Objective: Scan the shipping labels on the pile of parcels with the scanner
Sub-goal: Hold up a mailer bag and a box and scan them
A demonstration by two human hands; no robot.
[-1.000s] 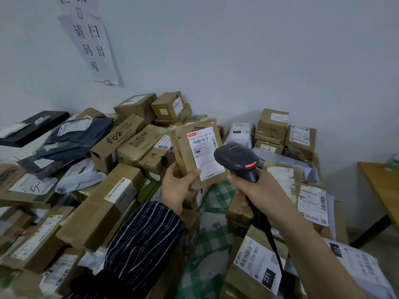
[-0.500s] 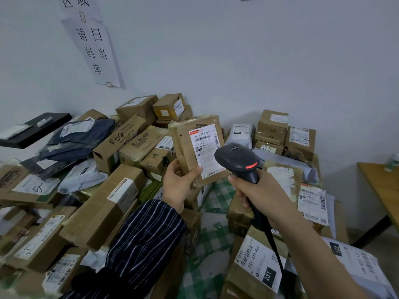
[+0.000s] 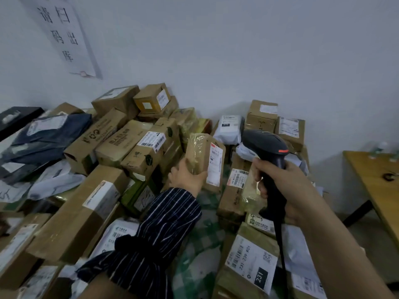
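My left hand (image 3: 187, 175) grips a small brown taped parcel (image 3: 199, 152) from below, held out over the middle of the pile. Its white shipping label (image 3: 214, 165) is turned to the right, edge-on to me. My right hand (image 3: 282, 186) holds the handle of a black handheld scanner (image 3: 264, 145) with a red stripe; its head sits to the right of the parcel, a short gap apart. The scanner's cable (image 3: 280, 244) hangs down past my forearm.
Cardboard boxes (image 3: 82, 212) and grey and dark poly bags (image 3: 46, 137) are heaped on a green checked cloth (image 3: 200, 240) against a white wall. A labelled box (image 3: 250, 260) lies near right. A wooden table (image 3: 375, 180) stands at right, a black shelf (image 3: 17, 117) at left.
My left hand has lowered the parcel toward the pile and turned it, so the label now faces right instead of toward me. The scanner stays at its right.
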